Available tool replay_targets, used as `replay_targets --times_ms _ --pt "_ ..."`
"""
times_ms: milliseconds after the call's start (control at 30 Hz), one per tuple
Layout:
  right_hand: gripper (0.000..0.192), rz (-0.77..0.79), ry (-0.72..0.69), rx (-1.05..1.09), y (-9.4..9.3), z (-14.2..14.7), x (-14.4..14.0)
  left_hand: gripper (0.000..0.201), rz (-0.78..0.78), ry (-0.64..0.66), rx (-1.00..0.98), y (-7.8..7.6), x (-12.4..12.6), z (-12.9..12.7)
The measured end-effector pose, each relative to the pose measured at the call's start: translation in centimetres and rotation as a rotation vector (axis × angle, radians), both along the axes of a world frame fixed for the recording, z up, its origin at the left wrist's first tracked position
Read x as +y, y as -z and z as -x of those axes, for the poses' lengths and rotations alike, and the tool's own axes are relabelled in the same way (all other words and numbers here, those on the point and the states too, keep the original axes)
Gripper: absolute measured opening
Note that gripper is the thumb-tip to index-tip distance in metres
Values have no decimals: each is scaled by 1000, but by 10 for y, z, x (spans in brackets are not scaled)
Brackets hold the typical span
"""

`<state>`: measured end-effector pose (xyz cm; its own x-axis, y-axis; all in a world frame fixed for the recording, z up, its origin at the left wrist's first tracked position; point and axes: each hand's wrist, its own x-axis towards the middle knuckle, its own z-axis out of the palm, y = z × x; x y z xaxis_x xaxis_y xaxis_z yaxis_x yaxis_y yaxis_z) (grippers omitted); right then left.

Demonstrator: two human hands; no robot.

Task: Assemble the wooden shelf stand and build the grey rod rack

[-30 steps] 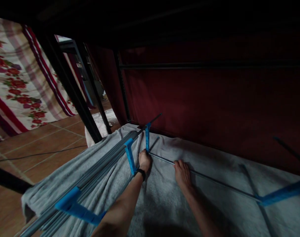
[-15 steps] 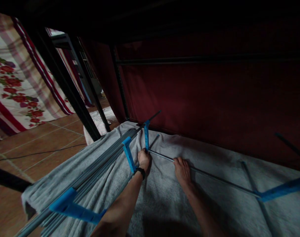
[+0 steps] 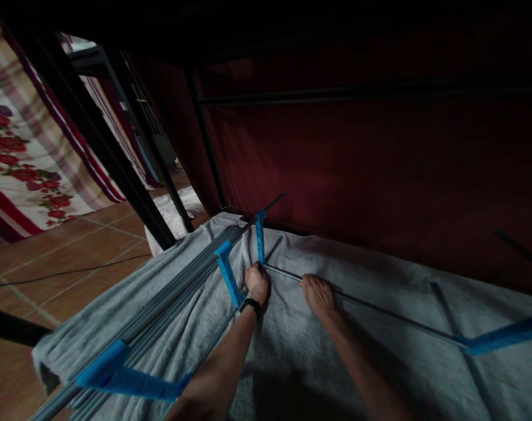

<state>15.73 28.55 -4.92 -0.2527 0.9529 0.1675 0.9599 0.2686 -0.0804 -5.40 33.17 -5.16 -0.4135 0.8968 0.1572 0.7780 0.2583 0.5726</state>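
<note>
My left hand, with a black wristband, is closed at the lower end of an upright blue plastic bracket, where a crossing metal pole meets it. Its fingertips are partly hidden. My right hand wraps over that same pole, a short way to the right. The pole runs on to another blue bracket at the right, joined to a further pole lying on the blanket. Two more blue brackets stand to the left, one beside my left wrist and one nearer me, linked by long poles.
Several loose grey poles lie bundled on a grey blanket. A dark red cloth hangs behind, crossed by a dark bar. Dark frame posts stand at the left, with tiled floor and a flowered curtain beyond.
My right hand has slid slightly left along the pole, closer to my left hand. The left hand stays at the bracket's foot. The view has shifted a little.
</note>
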Motion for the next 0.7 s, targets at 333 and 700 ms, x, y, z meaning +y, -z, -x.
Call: replay_targets --times_ms 333,700 --pt "34 87 9 -9 -12 0 1 26 -25 -19 64 3 -3 -4" --pt "36 165 29 -65 -13 -2 5 29 -66 -34 42 3 -4 -8"
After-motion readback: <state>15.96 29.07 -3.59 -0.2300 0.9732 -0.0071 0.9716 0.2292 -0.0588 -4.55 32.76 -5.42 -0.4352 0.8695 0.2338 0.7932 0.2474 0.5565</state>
